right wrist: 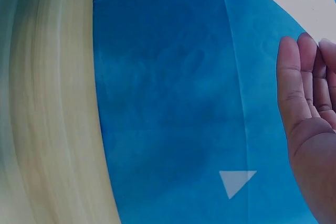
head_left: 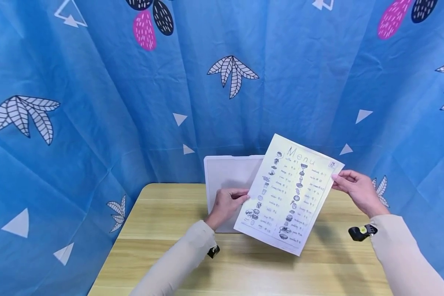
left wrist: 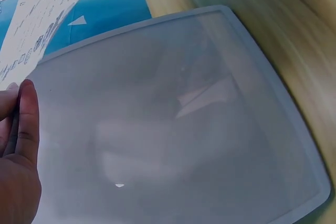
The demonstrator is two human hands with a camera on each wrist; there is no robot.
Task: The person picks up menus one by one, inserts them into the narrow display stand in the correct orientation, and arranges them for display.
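Note:
A white paper sheet (head_left: 281, 197) headed "Menu", with small drawings and handwritten lines in two columns, is held up at a tilt above the table. My left hand (head_left: 226, 204) pinches its left edge between thumb and fingers. On the opposite side, my right hand (head_left: 358, 190) pinches the edge near the upper right corner. Behind the sheet lies a pale board with a raised rim (head_left: 227, 172), partly covered by the paper in the head view. The left wrist view shows the board's grey, glossy face (left wrist: 157, 129) beside the left hand (left wrist: 21, 145).
The wooden table (head_left: 163, 222) extends beneath both arms, with its rounded far left corner in view. A blue patterned curtain (head_left: 133, 115) hangs behind the table and around its sides. Black wrist cameras (head_left: 361, 232) sit on both wrists.

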